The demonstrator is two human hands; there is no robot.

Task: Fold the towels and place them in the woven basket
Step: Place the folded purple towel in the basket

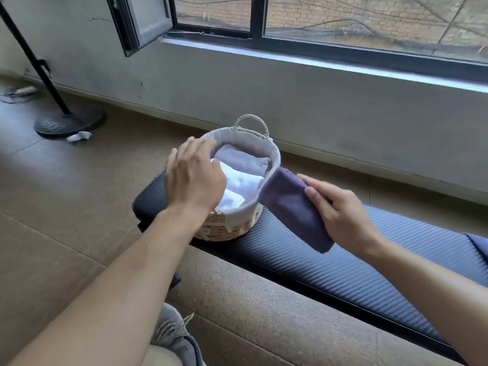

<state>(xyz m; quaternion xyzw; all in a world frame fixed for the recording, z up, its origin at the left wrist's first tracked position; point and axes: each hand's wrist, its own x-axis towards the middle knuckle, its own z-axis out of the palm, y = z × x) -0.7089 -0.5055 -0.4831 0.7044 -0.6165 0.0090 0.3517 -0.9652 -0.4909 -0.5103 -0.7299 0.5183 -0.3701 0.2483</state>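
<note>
A round woven basket with a grey cloth lining and a rope handle stands on the end of a dark padded bench. Inside it lie a folded pale lilac towel and a folded white towel. My left hand hovers over the basket's near left rim, fingers spread, holding nothing. A folded dark purple towel is gripped in my right hand; its far end touches the basket's right rim.
Another purple cloth shows at the right edge on the bench. A black stand with a round base and a crumpled white scrap sit on the floor at left. A wall and window run behind the bench. My grey shoe is below.
</note>
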